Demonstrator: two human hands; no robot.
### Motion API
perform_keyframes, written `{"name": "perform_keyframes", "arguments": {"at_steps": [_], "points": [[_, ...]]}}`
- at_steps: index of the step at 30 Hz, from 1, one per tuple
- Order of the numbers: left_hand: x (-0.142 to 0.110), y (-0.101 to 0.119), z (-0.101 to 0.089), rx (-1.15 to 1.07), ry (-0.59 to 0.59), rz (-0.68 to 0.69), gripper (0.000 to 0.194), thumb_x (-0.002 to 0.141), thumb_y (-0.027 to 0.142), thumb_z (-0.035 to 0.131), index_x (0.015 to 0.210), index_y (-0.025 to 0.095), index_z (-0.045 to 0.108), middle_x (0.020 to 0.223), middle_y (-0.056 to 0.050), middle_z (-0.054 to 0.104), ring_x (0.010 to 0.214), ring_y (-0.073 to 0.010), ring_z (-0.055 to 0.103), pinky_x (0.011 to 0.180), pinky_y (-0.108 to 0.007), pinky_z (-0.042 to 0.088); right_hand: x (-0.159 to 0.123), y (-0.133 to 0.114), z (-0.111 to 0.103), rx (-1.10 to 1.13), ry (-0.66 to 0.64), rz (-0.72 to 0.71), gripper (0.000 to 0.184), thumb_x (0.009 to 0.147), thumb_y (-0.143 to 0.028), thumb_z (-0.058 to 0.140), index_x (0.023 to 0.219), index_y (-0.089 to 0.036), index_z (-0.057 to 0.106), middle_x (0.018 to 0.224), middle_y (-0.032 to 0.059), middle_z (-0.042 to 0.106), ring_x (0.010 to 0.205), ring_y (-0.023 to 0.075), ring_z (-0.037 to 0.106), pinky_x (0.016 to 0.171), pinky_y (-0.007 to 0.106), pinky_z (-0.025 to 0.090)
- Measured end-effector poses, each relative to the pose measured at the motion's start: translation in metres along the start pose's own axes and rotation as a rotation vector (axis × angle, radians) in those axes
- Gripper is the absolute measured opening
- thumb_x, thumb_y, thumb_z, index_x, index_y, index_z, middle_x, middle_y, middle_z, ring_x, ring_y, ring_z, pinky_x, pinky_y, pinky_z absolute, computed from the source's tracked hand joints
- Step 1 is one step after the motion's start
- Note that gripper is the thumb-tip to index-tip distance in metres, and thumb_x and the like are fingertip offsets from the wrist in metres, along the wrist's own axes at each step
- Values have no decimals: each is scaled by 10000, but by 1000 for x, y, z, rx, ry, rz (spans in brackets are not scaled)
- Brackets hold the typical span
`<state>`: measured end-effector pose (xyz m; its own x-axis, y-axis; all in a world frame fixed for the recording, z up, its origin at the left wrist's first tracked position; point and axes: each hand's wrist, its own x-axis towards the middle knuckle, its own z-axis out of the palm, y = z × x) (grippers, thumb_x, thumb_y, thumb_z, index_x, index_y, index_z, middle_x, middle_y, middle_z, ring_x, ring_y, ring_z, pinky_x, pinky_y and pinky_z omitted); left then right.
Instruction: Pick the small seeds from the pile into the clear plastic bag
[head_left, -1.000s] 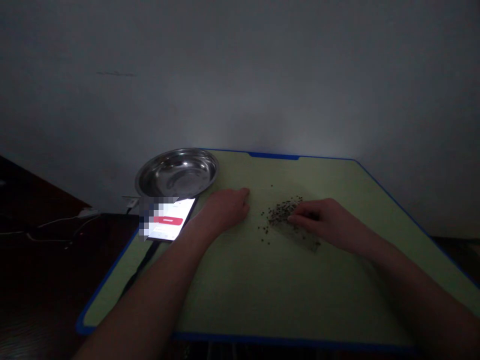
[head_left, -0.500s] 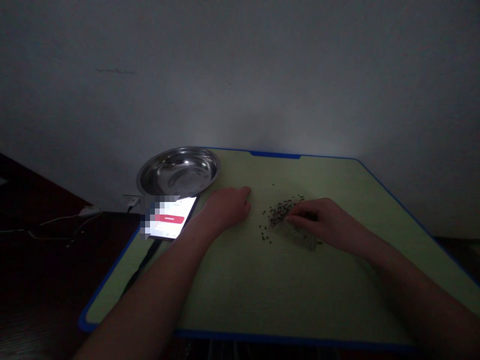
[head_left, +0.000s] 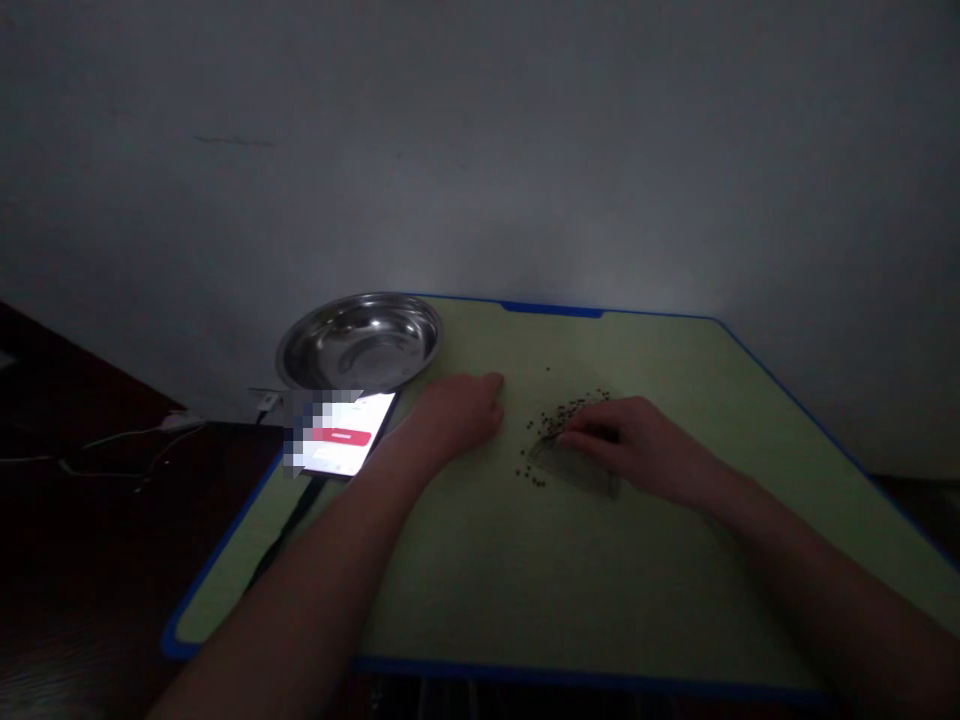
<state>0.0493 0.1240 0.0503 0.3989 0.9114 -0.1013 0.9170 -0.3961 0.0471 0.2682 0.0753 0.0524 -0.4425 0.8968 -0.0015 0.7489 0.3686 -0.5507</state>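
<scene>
My right hand (head_left: pixel 611 437) pinches the edge of a small see-through plastic bag (head_left: pixel 577 468), thumb against fingers. Around and under its fingertips lie many small dark grains (head_left: pixel 564 412), like seeds or peppercorns, scattered on the light green table (head_left: pixel 480 570). Some of them sit apart to the left of the bag. Resting on the tabletop to the left of the grains is my left hand (head_left: pixel 461 412). Its index finger points outward, apart from the thumb, the other fingers curl out of sight, and nothing shows in it.
A shiny steel basin (head_left: pixel 360 345) stands at the table's far left corner. In front of it lies a lit phone (head_left: pixel 345 435), close to my left forearm, with a dark strap (head_left: pixel 289 530) below. White cables (head_left: pixel 180 425) run off beyond the left edge. A wall rises behind.
My right hand has shifted slightly left with the bag. The bag looks flatter and clearer, with fewer grains showing in it. My left hand has stayed in place.
</scene>
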Motion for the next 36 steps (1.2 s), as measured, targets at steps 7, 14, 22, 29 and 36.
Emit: {"name": "perform_keyframes", "arguments": {"at_steps": [7, 14, 22, 29, 36], "points": [[2, -1, 3, -4, 6, 13, 475, 885, 306, 409, 1330, 212, 546, 1090, -135, 724, 951, -286, 682, 764, -385, 513, 11, -5, 0, -63, 48, 29, 244, 913, -326, 565, 799, -181, 726, 675, 11, 674, 580, 132, 559, 545, 267, 359], [2, -1, 2, 4, -4, 5, 467, 900, 300, 395, 1341, 223, 529, 1112, -126, 716, 972, -279, 679, 781, -379, 508, 29, -19, -2, -219, 29, -60, 200, 901, -290, 595, 822, -174, 737, 714, 33, 697, 614, 141, 567, 578, 269, 355], [1, -1, 1, 9, -10, 15, 457, 909, 294, 408, 1345, 214, 522, 1106, -134, 716, 953, -271, 682, 760, -362, 499, 34, -33, 4, -197, -82, -129, 172, 894, -269, 597, 866, -200, 753, 784, 34, 746, 655, 148, 618, 602, 262, 371], [1, -1, 0, 9, -20, 12, 465, 902, 287, 398, 1343, 216, 529, 1129, -129, 712, 975, -274, 678, 770, -363, 500, 21, -39, 13, -147, -182, -202, 161, 888, -292, 632, 883, -207, 769, 792, 25, 754, 676, 152, 635, 636, 263, 396], [1, -1, 0, 6, -2, 1, 474, 895, 304, 410, 1347, 225, 527, 1112, -115, 718, 974, -264, 674, 787, -361, 502, 5, -44, 15, -64, -227, -242, 137, 878, -268, 649, 879, -202, 769, 786, 17, 743, 685, 142, 630, 663, 247, 416]]}}
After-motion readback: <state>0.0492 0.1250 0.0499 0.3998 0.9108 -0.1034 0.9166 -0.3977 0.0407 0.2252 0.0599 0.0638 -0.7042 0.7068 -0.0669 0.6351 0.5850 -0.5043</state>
